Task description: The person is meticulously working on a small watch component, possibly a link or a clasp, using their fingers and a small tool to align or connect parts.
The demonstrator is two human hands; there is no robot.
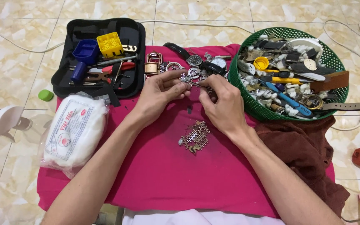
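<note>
- Your left hand (159, 93) and right hand (223, 108) met at the centre of the cloth (167, 175), each touching a small metal piece (187, 80) between them.
- A loose watch band (194, 137) lay on the cloth at six o'clock from your hands, just below them.
- At ten o'clock sat the open tool case (98, 56), tools inside it.
- At twelve o'clock watches (196, 62) lay in a row on the cloth's far edge.
- At two o'clock stood the basket (255, 108), holding watch parts and straps.
- At eight o'clock a bag of cotton (73, 131) rested on the cloth's left edge.
- At four o'clock a towel (305, 154) lay beside your right forearm, in front of the basket.
</note>
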